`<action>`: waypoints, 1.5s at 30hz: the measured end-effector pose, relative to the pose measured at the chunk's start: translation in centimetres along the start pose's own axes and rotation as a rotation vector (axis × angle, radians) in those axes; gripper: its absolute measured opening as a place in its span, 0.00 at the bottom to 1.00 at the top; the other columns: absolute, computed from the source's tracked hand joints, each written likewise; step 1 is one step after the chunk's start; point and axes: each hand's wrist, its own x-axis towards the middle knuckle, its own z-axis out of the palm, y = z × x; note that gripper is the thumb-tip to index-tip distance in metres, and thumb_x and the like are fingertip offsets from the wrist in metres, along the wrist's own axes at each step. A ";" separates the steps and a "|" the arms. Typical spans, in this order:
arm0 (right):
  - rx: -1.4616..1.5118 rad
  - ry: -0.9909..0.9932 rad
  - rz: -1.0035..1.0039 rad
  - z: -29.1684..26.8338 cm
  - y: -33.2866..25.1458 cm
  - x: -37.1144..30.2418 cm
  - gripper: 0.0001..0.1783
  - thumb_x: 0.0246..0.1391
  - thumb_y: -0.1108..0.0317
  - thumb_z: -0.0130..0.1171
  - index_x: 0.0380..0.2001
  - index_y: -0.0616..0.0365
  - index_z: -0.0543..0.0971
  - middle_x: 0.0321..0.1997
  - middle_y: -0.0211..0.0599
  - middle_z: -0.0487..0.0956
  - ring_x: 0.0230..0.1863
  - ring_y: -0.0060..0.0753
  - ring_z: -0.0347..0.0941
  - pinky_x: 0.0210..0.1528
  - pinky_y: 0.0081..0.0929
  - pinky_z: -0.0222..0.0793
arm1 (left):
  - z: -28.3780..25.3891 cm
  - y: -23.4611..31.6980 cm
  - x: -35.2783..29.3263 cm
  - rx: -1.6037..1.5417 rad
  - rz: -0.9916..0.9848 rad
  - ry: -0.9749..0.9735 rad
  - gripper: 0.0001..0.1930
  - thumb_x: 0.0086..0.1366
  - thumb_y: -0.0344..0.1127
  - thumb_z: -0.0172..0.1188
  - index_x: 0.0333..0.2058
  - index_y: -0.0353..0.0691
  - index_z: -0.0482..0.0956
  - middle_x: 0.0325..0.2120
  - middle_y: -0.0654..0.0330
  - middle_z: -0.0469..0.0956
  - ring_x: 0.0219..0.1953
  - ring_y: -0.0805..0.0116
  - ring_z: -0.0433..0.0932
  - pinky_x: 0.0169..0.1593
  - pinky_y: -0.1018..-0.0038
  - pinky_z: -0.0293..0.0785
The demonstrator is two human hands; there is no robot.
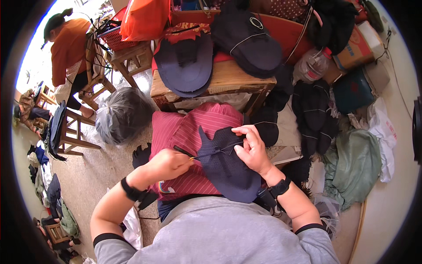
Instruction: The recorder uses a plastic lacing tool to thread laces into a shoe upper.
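Observation:
A dark navy, textured sole-shaped fabric piece [233, 176] lies across my lap on a maroon striped cloth [176, 132]. My right hand [253, 149] pinches its upper right edge between thumb and fingers. On the other side, my left hand [169, 166] is closed around a thin, dark-handled tool [181, 150]; a small yellowish bit shows at the fingertips. A dark cord [206, 155] stretches from the left fingers over the fabric piece toward the right hand, with a loop or knot midway. The tool's exact kind is hidden by my fingers.
Ahead stands a wooden bench [228, 72] bearing stacked navy sole shapes [184, 66] and a tied bundle [255, 48]. A stuffed plastic bag [123, 116] and a wooden stool [79, 127] are at left. Bundles [310, 114] and a green sack [356, 167] lie right. Another person [72, 44] sits far left.

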 end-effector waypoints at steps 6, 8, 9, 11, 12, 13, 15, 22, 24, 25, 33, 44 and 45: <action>-0.118 -0.001 -0.096 0.1 -0.9 -0.8 0.29 0.47 0.78 0.65 0.56 0.53 0.77 0.50 0.33 0.70 0.25 0.18 0.62 0.29 0.18 0.64 | 1.8 2.9 0.4 -0.001 -0.255 0.033 0.09 0.71 0.35 0.59 0.40 0.34 0.76 0.25 0.51 0.79 0.27 0.54 0.81 0.33 0.63 0.76; -0.071 -0.016 -0.066 0.4 -1.1 -1.2 0.29 0.46 0.78 0.66 0.56 0.54 0.76 0.51 0.34 0.68 0.25 0.19 0.62 0.29 0.20 0.65 | 2.5 3.6 1.2 -0.208 -0.386 0.054 0.12 0.72 0.37 0.59 0.43 0.32 0.75 0.26 0.50 0.79 0.28 0.53 0.82 0.34 0.61 0.76; -0.074 -0.016 -0.068 0.5 -1.1 -1.3 0.29 0.46 0.78 0.66 0.56 0.54 0.76 0.51 0.34 0.68 0.25 0.19 0.62 0.29 0.20 0.65 | 2.6 3.7 1.6 -0.279 -0.426 0.066 0.11 0.73 0.36 0.57 0.43 0.32 0.75 0.24 0.53 0.78 0.27 0.59 0.80 0.33 0.65 0.75; -0.078 0.020 -0.057 0.7 -0.9 -1.5 0.30 0.46 0.77 0.68 0.56 0.55 0.76 0.51 0.34 0.67 0.23 0.19 0.59 0.29 0.20 0.65 | 2.7 3.7 2.2 -0.423 -0.502 0.082 0.10 0.75 0.35 0.55 0.44 0.31 0.76 0.21 0.59 0.75 0.24 0.72 0.76 0.30 0.73 0.72; -0.082 0.024 -0.055 0.6 -1.0 -1.6 0.30 0.46 0.77 0.68 0.56 0.55 0.76 0.51 0.34 0.67 0.23 0.19 0.59 0.29 0.20 0.65 | 2.5 3.7 2.0 -0.424 -0.498 0.079 0.10 0.75 0.35 0.55 0.44 0.31 0.76 0.21 0.59 0.75 0.24 0.72 0.76 0.30 0.73 0.72; -0.128 0.020 -0.039 0.4 -1.2 -1.7 0.30 0.47 0.76 0.69 0.55 0.55 0.76 0.51 0.35 0.68 0.26 0.22 0.63 0.32 0.22 0.68 | 1.6 3.7 1.5 -0.574 -0.556 0.026 0.10 0.75 0.34 0.54 0.41 0.32 0.77 0.20 0.61 0.74 0.23 0.74 0.73 0.29 0.75 0.70; -0.178 0.025 -0.014 0.1 -1.2 -1.9 0.29 0.47 0.75 0.69 0.55 0.55 0.75 0.50 0.36 0.68 0.29 0.24 0.67 0.35 0.24 0.71 | 0.1 3.9 0.0 -0.737 -0.617 0.022 0.11 0.75 0.32 0.50 0.33 0.35 0.78 0.17 0.64 0.72 0.19 0.78 0.68 0.26 0.80 0.64; -0.313 0.072 -0.118 -0.3 -1.4 -2.1 0.25 0.54 0.69 0.70 0.53 0.56 0.73 0.50 0.41 0.70 0.50 0.39 0.75 0.52 0.34 0.75 | -3.7 -3.7 -9.4 -1.361 -0.587 0.804 0.11 0.75 0.34 0.46 0.35 0.40 0.75 0.12 0.69 0.66 0.09 0.77 0.61 0.13 0.79 0.56; -0.288 0.068 -0.101 -0.4 -1.3 -2.2 0.24 0.54 0.69 0.70 0.53 0.57 0.73 0.50 0.40 0.70 0.49 0.39 0.75 0.52 0.33 0.75 | -3.9 -5.5 -11.7 -1.447 -0.566 0.871 0.11 0.77 0.36 0.46 0.43 0.39 0.77 0.15 0.70 0.69 0.12 0.78 0.63 0.15 0.80 0.58; -0.268 0.066 -0.078 -0.4 -1.2 -2.2 0.24 0.55 0.68 0.70 0.53 0.57 0.73 0.49 0.40 0.71 0.49 0.40 0.74 0.52 0.33 0.74 | -4.0 -6.3 -12.3 -1.448 -0.567 0.871 0.11 0.77 0.36 0.46 0.43 0.39 0.77 0.15 0.70 0.69 0.12 0.78 0.63 0.15 0.80 0.58; -0.114 0.017 0.073 -1.2 -0.5 -2.3 0.21 0.54 0.70 0.71 0.49 0.58 0.76 0.46 0.35 0.72 0.33 0.22 0.70 0.37 0.22 0.70 | -5.5 -11.1 -14.8 -1.771 -0.498 1.519 0.21 0.75 0.25 0.34 0.60 0.30 0.70 0.50 0.43 0.80 0.53 0.57 0.81 0.55 0.67 0.83; 0.186 -0.031 0.353 -2.9 0.5 -1.9 0.04 0.63 0.74 0.61 0.41 0.59 0.79 0.35 0.26 0.76 0.27 0.14 0.75 0.27 0.16 0.73 | 1.7 1.3 -0.9 -0.714 -0.477 0.603 0.19 0.66 0.20 0.43 0.52 0.32 0.78 0.43 0.59 0.80 0.33 0.78 0.76 0.35 0.83 0.72; 0.231 -0.028 0.374 -2.7 0.5 -1.9 0.04 0.64 0.74 0.60 0.42 0.59 0.79 0.34 0.26 0.76 0.27 0.15 0.76 0.27 0.16 0.74 | 2.8 1.7 -0.2 -0.654 -0.413 0.553 0.19 0.66 0.18 0.44 0.51 0.32 0.78 0.42 0.61 0.80 0.30 0.79 0.75 0.34 0.83 0.71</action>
